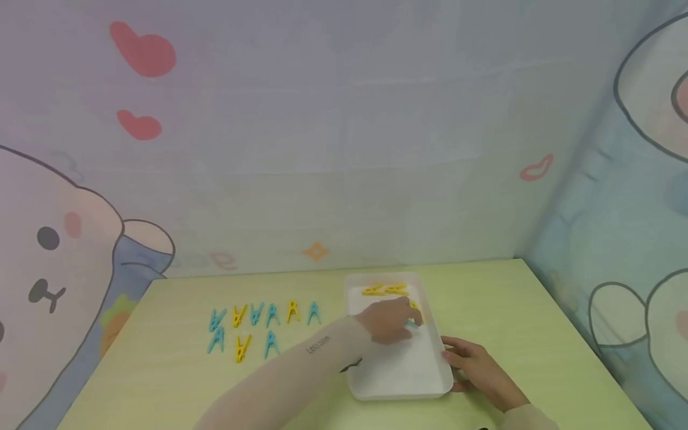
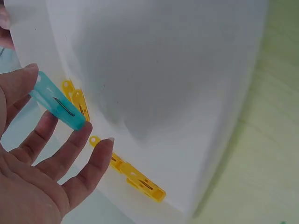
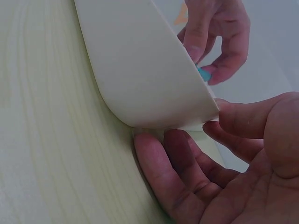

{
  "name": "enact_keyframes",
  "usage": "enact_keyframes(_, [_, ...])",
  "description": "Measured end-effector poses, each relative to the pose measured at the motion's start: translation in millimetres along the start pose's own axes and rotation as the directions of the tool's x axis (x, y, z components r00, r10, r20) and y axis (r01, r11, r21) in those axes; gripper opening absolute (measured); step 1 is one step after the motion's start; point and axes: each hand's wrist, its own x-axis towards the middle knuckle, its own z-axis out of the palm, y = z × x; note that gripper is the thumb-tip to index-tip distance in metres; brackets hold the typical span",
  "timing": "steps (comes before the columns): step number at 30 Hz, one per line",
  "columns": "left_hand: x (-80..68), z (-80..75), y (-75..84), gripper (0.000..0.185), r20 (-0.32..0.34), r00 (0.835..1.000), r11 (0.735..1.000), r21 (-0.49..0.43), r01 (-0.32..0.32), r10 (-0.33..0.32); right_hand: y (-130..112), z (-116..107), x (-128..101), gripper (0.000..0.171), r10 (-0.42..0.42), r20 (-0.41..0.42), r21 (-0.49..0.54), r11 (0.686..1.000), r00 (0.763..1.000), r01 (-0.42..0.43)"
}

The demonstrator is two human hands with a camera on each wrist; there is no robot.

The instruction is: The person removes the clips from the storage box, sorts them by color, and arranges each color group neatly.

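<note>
Between thumb and fingers, my left hand [image 1: 387, 319] pinches a blue clothespin [image 2: 58, 100] over the white tray [image 1: 398, 379]. Several yellow clothespins lie in the tray: a pair [image 1: 396, 289] shows near its far end, and another yellow clothespin [image 1: 414, 305] shows beside my left fingers. My right hand [image 1: 475, 367] grips the tray's right side near the front corner. In the right wrist view its thumb [image 3: 247, 119] is at the rim, while the other fingers [image 3: 159, 161] curl against the outer wall and lower edge.
On the table [image 1: 537, 334], left of the tray, blue clothespins [image 1: 271, 343] and yellow clothespins [image 1: 242, 347] lie spread in two rough rows. My left forearm crosses the table in front of them. A printed cloth [image 1: 344, 149] hangs behind the table.
</note>
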Motion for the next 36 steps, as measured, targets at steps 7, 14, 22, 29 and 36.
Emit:
enact_keyframes(7, [-10.0, -1.2, -23.9, 0.026, -0.074, 0.997, 0.978, -0.201, -0.052, 0.038, -1.9, 4.1, 0.7, 0.050, 0.022, -0.032, -0.017, 1.000, 0.999, -0.023])
enact_keyframes(14, [-27.6, -12.6, -40.0, 0.025, -0.128, 0.992, 0.846, -0.527, -0.073, 0.006, -1.8, 3.7, 3.7, 0.051, 0.023, -0.032, -0.029, 0.999, 0.999, -0.024])
enact_keyframes(22, [-52.2, -23.9, -57.8, 0.024, -0.202, 0.977, 0.696, -0.711, -0.103, -0.062, -2.8, 0.4, 5.1, 0.054, 0.048, -0.022, -0.024, 0.999, 0.999, -0.048])
enact_keyframes(29, [-79.1, -28.4, -76.0, 0.027, -0.233, 0.964, 0.681, -0.727, -0.087, -0.125, -2.2, -1.2, 4.6, 0.054, 0.061, -0.008, -0.025, 0.998, 0.998, -0.061])
enact_keyframes(36, [-105.1, -25.4, -94.9, 0.027, -0.222, 0.964, 0.707, -0.705, -0.053, -0.149, -3.2, 0.4, 4.0, 0.053, 0.065, -0.013, -0.041, 0.997, 0.998, -0.065])
